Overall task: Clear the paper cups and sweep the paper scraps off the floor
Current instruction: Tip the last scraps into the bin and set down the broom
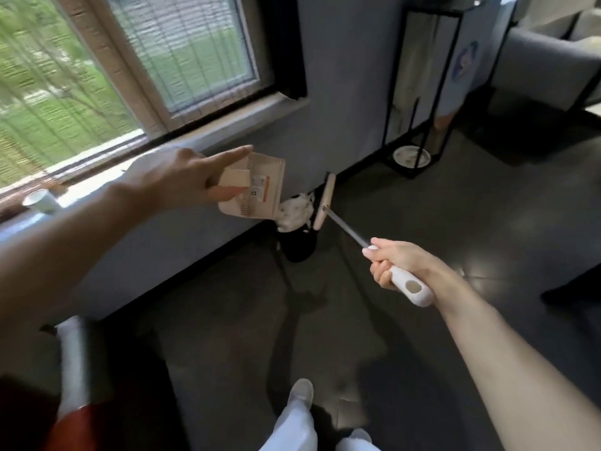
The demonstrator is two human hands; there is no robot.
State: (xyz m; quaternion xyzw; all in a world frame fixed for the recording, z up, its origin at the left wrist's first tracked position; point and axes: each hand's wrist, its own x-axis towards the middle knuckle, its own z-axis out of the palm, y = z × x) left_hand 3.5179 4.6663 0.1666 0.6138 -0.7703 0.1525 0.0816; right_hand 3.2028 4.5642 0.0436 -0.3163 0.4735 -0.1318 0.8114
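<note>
1. Paper cup point(42, 200): white, upright, at the far left on the window sill point(107, 180), just below the window point(97, 76). Blurred; what it holds cannot be told.

2. Left hand point(182, 180): reaches out above the sill. The forefinger is straight and points right. The thumb lies below it, with the dustpan's stub handle clamped between the two.

3. Dustpan point(257, 190): beige plastic with a ribbed comb edge and a label with an orange stripe. It is held up off the floor and tilted. Its lower edge is just over the left side of the bin.

4. Bin point(297, 245): small and black, with a white liner bunched at the mouth. It stands on the dark floor point(455, 222) against the grey wall, below the right end of the window.

5. Broom point(325, 203): the beige head is turned on edge just right of the bin's liner; whether they touch cannot be told. A thin metal shaft runs near and right from the head to a white grip with a hanging hole.

6. Right hand point(396, 262): fingers wrapped tight round the white grip, the thumb laid along the top toward the shaft.

7. Shoe point(300, 393): white, below a pale trouser leg, on the near floor at centre.

8. Frame stand point(422, 92): tall, of black metal, far and right by the wall, with a white disc point(411, 156) at its foot.

9. Sofa point(546, 70): grey, at the far right.
</note>
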